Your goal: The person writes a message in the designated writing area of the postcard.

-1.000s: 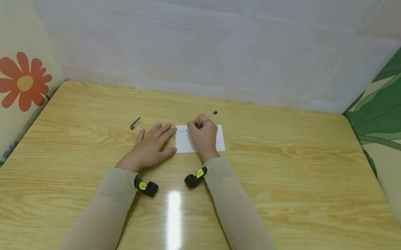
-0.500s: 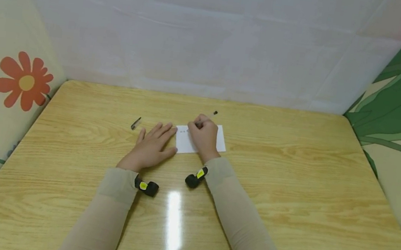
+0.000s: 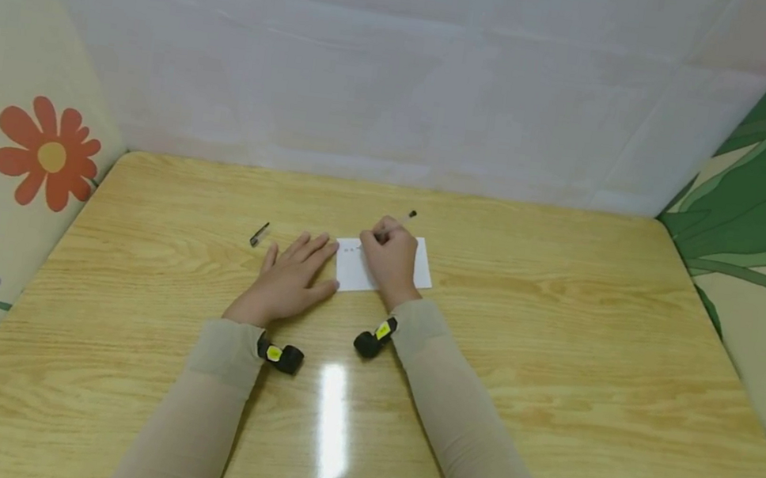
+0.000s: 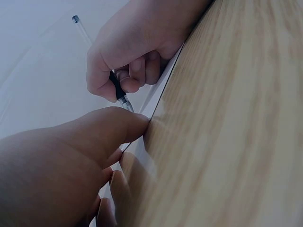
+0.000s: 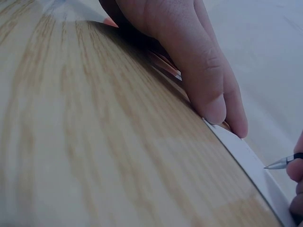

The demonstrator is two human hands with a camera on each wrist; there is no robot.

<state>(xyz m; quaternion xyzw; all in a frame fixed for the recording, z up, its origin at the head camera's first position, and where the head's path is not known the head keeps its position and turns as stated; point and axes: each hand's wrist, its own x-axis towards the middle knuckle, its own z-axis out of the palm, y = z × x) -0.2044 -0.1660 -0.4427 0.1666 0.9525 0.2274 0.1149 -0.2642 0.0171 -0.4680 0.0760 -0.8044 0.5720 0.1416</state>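
Observation:
My right hand [image 3: 391, 260] pinches a pen with a clear barrel and black grip [image 4: 118, 87]. The pen leans to the far right, its metal tip [image 5: 277, 164] right at the white paper [image 3: 350, 273]. Several small dark marks run along the paper's upper left part. Fingers spread flat, my left hand [image 3: 284, 283] lies on the table with its thumb and fingertips at the paper's left edge. In the left wrist view the left thumb [image 4: 128, 124] presses at the near corner. My right hand covers the middle of the paper in the head view.
A black-and-clear pen cap [image 3: 259, 234] lies on the wooden table [image 3: 555, 356], just left of my left fingertips. A white sheet hangs behind the table [image 3: 403, 74]. Flower-patterned panels [image 3: 52, 158] stand at both sides. Both wrists wear small black cameras [image 3: 368, 344].
The right hand and pen have shifted very slightly to the right, and more of the marks show left of the fingers. The left hand has stayed in place.

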